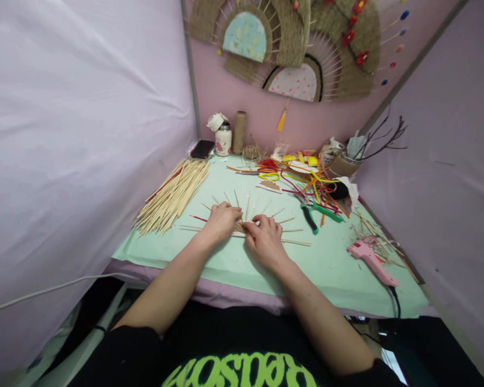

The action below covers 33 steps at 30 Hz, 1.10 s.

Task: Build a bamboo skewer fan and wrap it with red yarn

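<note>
A small brown cardboard half-circle (239,231) lies on the table in front of me, mostly covered by my fingers. Thin wooden sticks (248,205) fan out from it on all sides but the near one; one on the left is red. My left hand (224,219) rests over the left part of the fan, its fingers curled towards the middle. Over the right part lies my right hand (265,237), with thumb and fingers drawn together. The fingertips of both hands nearly meet at the cardboard, and what they pinch there is too small to make out.
Left lies a heap of wooden sticks (173,196). Green-handled pliers (310,217), scissors (268,175) and coloured pipe cleaners (317,185) lie beyond my right hand. A pink glue gun (373,260) sits far right, its cord over the front edge. A bottle (223,141) stands behind.
</note>
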Each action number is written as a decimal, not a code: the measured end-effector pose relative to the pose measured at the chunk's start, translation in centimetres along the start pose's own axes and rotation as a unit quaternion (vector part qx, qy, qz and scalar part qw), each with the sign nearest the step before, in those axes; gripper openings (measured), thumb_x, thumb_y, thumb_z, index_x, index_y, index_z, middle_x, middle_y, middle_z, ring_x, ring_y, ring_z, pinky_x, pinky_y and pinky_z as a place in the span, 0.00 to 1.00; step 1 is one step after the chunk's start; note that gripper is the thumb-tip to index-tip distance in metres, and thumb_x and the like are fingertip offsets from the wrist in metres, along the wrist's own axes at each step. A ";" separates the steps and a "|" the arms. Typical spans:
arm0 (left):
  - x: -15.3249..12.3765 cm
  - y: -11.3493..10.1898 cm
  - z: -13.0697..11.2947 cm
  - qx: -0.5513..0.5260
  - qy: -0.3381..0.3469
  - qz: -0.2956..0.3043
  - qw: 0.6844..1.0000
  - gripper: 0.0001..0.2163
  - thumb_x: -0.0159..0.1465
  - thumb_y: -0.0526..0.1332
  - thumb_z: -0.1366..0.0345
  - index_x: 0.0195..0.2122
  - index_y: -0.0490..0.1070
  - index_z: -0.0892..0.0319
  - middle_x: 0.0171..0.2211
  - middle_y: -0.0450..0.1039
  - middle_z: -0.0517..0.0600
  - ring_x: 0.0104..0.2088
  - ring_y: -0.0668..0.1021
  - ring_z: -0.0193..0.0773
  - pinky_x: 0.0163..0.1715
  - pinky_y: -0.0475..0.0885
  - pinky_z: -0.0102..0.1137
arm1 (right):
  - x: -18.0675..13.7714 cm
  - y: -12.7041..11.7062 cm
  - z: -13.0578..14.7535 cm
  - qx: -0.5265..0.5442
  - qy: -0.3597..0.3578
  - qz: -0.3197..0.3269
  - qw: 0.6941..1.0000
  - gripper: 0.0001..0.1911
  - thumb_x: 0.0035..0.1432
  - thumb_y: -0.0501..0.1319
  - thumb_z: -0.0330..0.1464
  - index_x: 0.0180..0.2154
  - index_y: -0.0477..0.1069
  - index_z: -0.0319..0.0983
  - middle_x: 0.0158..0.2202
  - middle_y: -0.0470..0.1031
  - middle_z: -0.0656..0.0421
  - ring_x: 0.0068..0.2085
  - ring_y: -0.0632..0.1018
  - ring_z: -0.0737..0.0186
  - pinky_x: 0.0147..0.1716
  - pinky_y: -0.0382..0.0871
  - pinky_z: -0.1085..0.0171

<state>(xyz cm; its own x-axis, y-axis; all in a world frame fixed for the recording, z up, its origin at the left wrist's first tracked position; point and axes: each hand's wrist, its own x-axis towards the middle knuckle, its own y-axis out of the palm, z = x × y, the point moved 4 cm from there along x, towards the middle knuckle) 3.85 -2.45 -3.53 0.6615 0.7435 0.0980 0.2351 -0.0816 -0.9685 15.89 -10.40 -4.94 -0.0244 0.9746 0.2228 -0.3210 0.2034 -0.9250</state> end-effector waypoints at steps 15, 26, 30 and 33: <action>0.1 0.3 0.2 0.004 -0.007 0.001 1.000 0.11 0.67 0.54 0.67 0.42 0.77 0.55 0.54 0.75 0.51 0.49 0.70 0.48 0.39 0.57 0.39 | -0.1 -0.5 -0.3 0.021 0.014 -0.068 0.997 0.15 0.61 0.56 0.30 0.47 0.74 0.41 0.53 0.68 0.51 0.52 0.66 0.51 0.52 0.54 0.53; 0.2 0.3 0.4 0.005 -0.019 0.000 1.000 0.12 0.67 0.54 0.70 0.44 0.77 0.55 0.57 0.73 0.50 0.50 0.70 0.48 0.41 0.58 0.40 | -0.1 -0.4 -0.6 0.029 0.020 -0.081 0.996 0.15 0.61 0.55 0.30 0.48 0.74 0.41 0.52 0.69 0.50 0.52 0.66 0.51 0.51 0.54 0.52; 0.2 0.5 0.5 0.004 -0.018 0.003 1.000 0.12 0.67 0.54 0.68 0.43 0.77 0.55 0.56 0.73 0.51 0.50 0.70 0.48 0.41 0.59 0.40 | 0.0 -0.3 -0.5 0.020 0.020 -0.065 0.997 0.15 0.62 0.55 0.31 0.48 0.74 0.43 0.53 0.68 0.51 0.52 0.65 0.51 0.51 0.54 0.52; 0.2 0.5 0.5 0.007 -0.012 -0.001 1.000 0.12 0.67 0.54 0.68 0.44 0.77 0.55 0.56 0.73 0.51 0.50 0.70 0.48 0.41 0.59 0.39 | 0.0 -0.3 -0.4 0.012 0.017 -0.054 0.998 0.15 0.61 0.56 0.31 0.48 0.75 0.45 0.53 0.67 0.52 0.52 0.65 0.51 0.51 0.54 0.51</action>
<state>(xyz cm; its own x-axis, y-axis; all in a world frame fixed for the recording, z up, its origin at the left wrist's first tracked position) 3.76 -2.04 -4.07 0.6436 0.7593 0.0956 0.2276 -0.0707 -0.9712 16.36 -10.46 -4.79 0.0429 0.9500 0.3093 -0.3420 0.3048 -0.8889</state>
